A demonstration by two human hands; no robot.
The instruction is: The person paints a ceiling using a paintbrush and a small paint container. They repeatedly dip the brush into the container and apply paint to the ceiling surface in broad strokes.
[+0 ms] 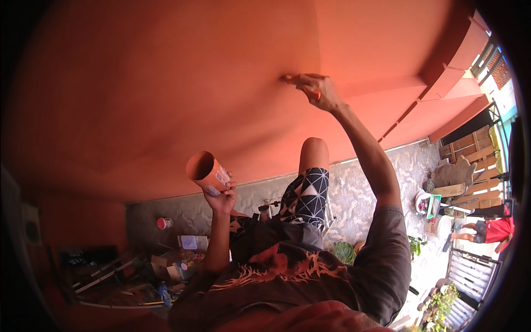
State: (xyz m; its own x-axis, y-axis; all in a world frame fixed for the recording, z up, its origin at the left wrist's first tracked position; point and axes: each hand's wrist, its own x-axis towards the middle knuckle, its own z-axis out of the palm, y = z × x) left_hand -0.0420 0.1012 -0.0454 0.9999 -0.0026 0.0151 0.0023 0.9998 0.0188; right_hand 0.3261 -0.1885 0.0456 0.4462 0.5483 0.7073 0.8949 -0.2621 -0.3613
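Note:
My left hand [224, 200] is wrapped round a paint-stained can [213, 176], its open mouth tilted up toward the wall. The inside of the can is dark orange, and how much paint it holds cannot be seen. My right arm is raised, and my right hand [323, 91] is closed on a small paintbrush with an orange handle [314, 95]. Its dark tip [285, 78] is at the orange wall [221, 72], close to a faint vertical edge between two shades. The fingers hide most of the brush.
Below lies a patterned tile floor [359, 177] with a small pink-and-white bucket [164, 223]. Boxes and clutter [166, 268] fill the lower left. At the right are wooden pallets [475, 160], a white bucket [438, 226], plants and a gate. A person in red [492, 229] stands near the gate.

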